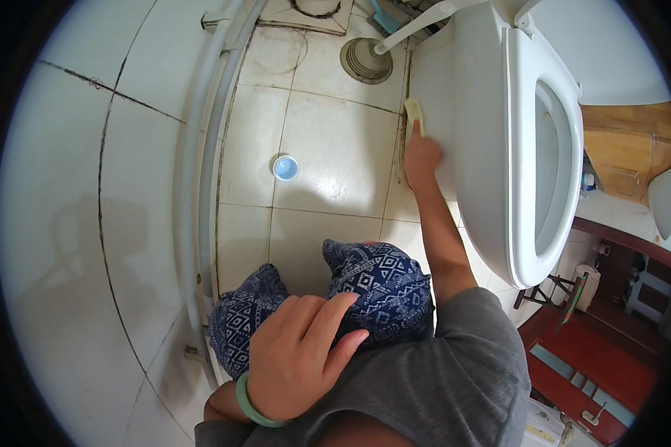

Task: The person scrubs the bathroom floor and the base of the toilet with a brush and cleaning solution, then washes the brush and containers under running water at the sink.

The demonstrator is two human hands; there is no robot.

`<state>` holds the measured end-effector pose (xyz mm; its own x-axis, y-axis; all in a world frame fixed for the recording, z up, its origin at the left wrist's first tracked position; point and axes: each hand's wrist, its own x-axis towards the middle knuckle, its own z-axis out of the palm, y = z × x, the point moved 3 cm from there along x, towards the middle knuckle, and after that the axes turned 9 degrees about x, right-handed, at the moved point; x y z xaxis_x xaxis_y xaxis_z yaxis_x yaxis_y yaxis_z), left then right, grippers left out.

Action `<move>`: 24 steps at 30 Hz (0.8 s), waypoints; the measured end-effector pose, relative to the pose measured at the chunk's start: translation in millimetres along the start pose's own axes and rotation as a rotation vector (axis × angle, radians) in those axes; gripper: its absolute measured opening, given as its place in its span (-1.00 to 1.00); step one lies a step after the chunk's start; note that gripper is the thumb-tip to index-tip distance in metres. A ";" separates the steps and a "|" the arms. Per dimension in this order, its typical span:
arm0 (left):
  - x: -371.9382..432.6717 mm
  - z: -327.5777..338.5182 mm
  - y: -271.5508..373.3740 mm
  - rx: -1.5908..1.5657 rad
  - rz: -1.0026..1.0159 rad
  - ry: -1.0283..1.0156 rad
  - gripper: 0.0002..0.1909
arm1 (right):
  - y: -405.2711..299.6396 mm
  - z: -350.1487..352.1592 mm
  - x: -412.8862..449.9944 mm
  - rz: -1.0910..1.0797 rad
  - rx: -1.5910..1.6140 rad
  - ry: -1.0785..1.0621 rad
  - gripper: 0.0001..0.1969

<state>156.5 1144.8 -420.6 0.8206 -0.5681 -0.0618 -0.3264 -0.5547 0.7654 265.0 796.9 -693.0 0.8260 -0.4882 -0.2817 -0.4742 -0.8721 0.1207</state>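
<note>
My right hand [423,156] reaches down to the foot of the white ceramic toilet [433,84]. It grips a small pale yellow tool [414,110], perhaps a brush or scraper, with the index finger laid along it. The tool lies against the dark-stained joint between toilet base and floor tiles [335,151]; its working edge is too small to make out. My left hand [296,346] hovers over my lap, a green bangle [246,399] at the wrist. Its fingers are bent, the thumb stands apart, and nothing shows in it.
A small round cup [286,167] with light blue contents stands on the floor. Beyond it rests a plunger [367,60], its handle leaning by the toilet. Two pipes [195,156] run along the tiled wall at left. The toilet seat [517,167] is down, its lid raised.
</note>
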 end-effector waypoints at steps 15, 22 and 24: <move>30.6 45.1 -153.9 -0.355 -0.322 -0.320 -0.68 | -7.9 -25.0 -8.6 0.028 -0.024 0.045 -0.52; 54.5 123.3 -242.6 -0.223 -0.549 -0.135 -0.09 | -5.7 -23.8 -43.2 0.044 0.038 0.125 -0.61; 66.6 147.0 -256.8 -0.143 -0.551 -0.062 -0.01 | -2.4 -34.7 -34.4 0.100 0.083 0.213 -0.60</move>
<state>225.9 1160.0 -715.4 0.8209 -0.2553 -0.5108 0.2126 -0.6936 0.6883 248.2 814.6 -650.6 0.8153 -0.5755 -0.0642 -0.5728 -0.8177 0.0566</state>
